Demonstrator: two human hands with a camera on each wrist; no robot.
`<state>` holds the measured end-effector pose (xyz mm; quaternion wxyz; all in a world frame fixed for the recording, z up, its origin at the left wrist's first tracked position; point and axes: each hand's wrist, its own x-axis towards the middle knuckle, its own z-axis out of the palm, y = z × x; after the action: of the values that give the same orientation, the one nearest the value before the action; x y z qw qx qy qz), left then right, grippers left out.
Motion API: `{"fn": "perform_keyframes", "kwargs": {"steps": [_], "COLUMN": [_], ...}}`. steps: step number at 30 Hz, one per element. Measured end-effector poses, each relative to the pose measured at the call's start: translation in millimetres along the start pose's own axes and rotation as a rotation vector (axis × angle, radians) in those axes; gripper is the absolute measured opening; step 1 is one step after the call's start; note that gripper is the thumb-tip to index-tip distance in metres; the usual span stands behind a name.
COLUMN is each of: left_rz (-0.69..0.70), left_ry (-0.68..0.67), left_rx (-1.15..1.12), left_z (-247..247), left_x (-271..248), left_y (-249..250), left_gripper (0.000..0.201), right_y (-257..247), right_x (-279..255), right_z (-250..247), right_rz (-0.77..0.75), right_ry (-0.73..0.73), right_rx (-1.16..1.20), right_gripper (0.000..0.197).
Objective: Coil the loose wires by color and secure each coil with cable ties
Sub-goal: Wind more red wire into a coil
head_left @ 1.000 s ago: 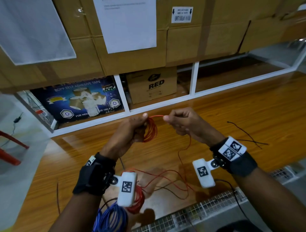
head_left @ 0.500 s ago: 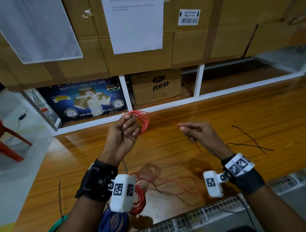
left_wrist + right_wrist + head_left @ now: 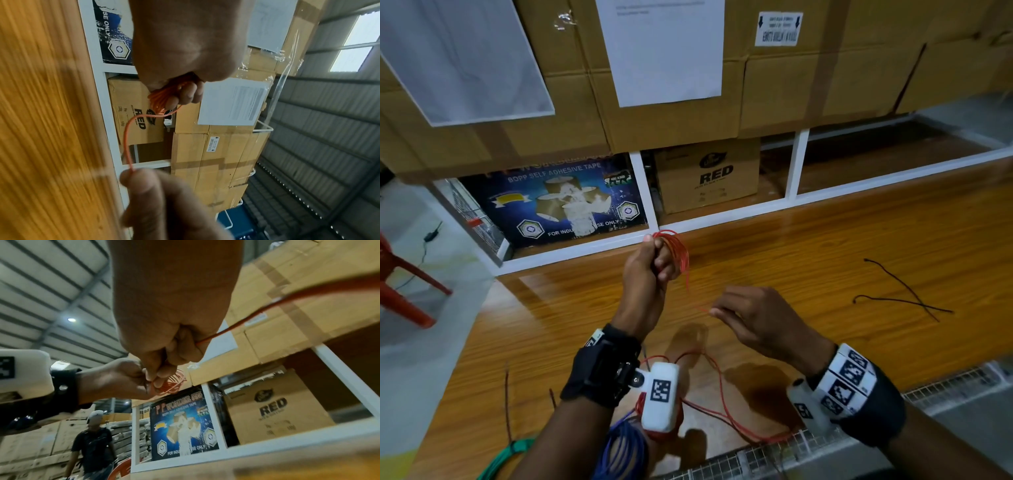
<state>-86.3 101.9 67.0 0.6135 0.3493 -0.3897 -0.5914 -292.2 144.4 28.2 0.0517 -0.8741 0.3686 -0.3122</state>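
Lowered since the earlier frame, the right hand (image 3: 760, 320) now sits below the left hand (image 3: 645, 270), its fingers pinching the red wire (image 3: 687, 274). Left fingers stay clamped round the red coil (image 3: 674, 246), above the tabletop (image 3: 825, 253).

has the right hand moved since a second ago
Yes. The right hand has dropped away from the red coil and the white shelf rail, toward the person, with the red wire pinched.

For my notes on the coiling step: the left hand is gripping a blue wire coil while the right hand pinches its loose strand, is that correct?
Not quite: the coil gripped by the left hand is red, as the head view shows; the blue coil lies lower down near the left forearm. The right hand does pinch its loose strand.
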Motion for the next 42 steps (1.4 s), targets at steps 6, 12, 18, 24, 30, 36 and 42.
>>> {"fn": "perform_keyframes", "kwargs": {"steps": [6,12,18,24,30,36,42], "left_rz": [0.060,0.078,-0.134,-0.373,-0.333,-0.205,-0.101], "left_ry": [-0.126,-0.276,-0.369,-0.544,-0.291,-0.033,0.118], "left_rx": [0.216,0.385,0.188,0.002,-0.331,-0.506,-0.354], "left_z": [15,23,23,14,-12,-25,-32], "left_x": [-16,-27,-31,-30,-20,-5,12], "left_y": [-7,-20,-29,-31,-26,-16,-20], "left_gripper": [0.033,0.046,0.037,0.027,0.029,0.032,0.031], "right_y": [-13,9,45,60,75,72,51], "right_x": [26,45,53,39,9,-17,-27], "right_z": [-19,-37,-57,-50,-55,-41,-19], "right_rz": [-0.151,-0.207,0.005,0.289,0.489,0.573,0.258], "right_ry": [0.070,0.226,0.207,0.061,-0.022,-0.085,-0.017], "right_rx": [0.011,-0.064,-0.023,0.379,0.689,0.698,0.144], "right_gripper": [0.025,0.031,0.061,0.038,0.015,0.025,0.026]}}
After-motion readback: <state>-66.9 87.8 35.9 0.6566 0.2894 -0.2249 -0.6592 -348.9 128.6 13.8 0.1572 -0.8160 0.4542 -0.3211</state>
